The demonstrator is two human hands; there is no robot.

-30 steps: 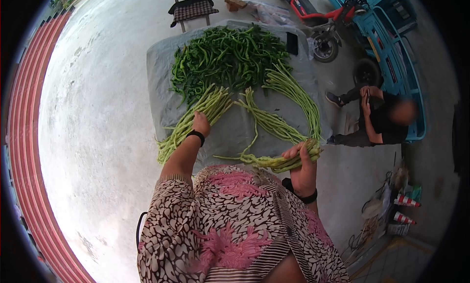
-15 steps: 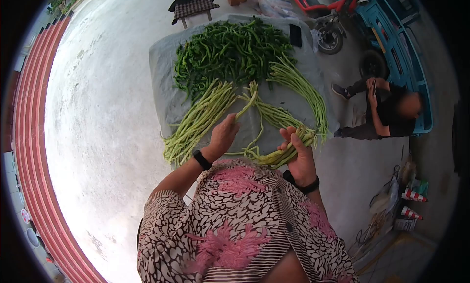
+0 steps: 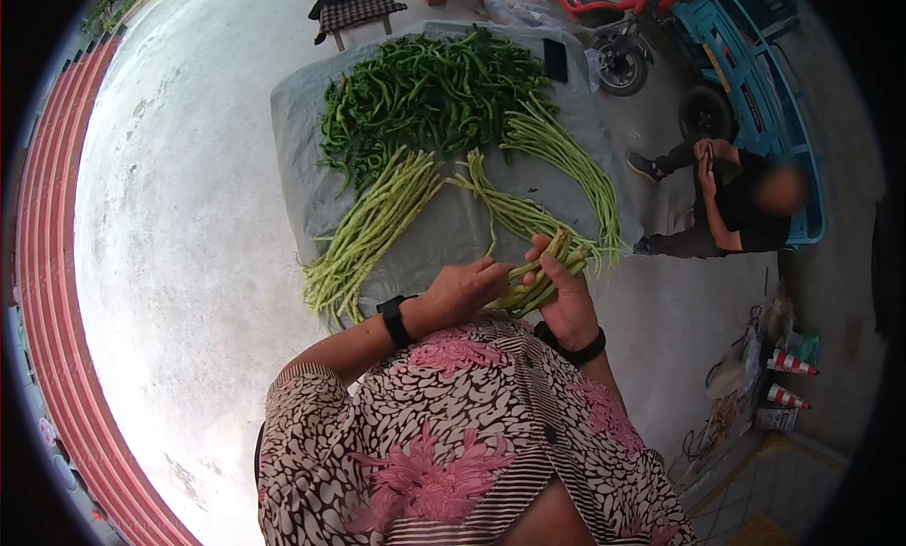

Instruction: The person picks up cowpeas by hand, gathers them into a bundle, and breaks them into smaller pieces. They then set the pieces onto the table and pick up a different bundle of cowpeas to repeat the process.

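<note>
My right hand (image 3: 569, 305) is closed around a bunch of long beans (image 3: 540, 289) close to my body. Against that bunch, my left hand (image 3: 469, 287) has its fingers closed on the beans' near end; its fingertips are partly hidden. Just beyond my hands lies a thin group of long beans (image 3: 519, 211). A thick bundle of long beans (image 3: 382, 220) spreads to the left, and another bundle (image 3: 571, 159) curves down the right side. Behind them is a wide heap of green peppers (image 3: 425, 98). All rest on a grey sheet (image 3: 453, 239).
A dark phone (image 3: 555, 61) lies at the sheet's far right corner. A chair (image 3: 356, 10) stands beyond. To the right, a person (image 3: 746, 201) sits holding a phone beside a blue cart (image 3: 755, 93) and a red scooter (image 3: 618, 36). Red steps (image 3: 66, 310) run along the left.
My left hand has moved right, from above the sheet to the bunch in my right hand, bringing a bean from the middle group. The view has shifted slightly.
</note>
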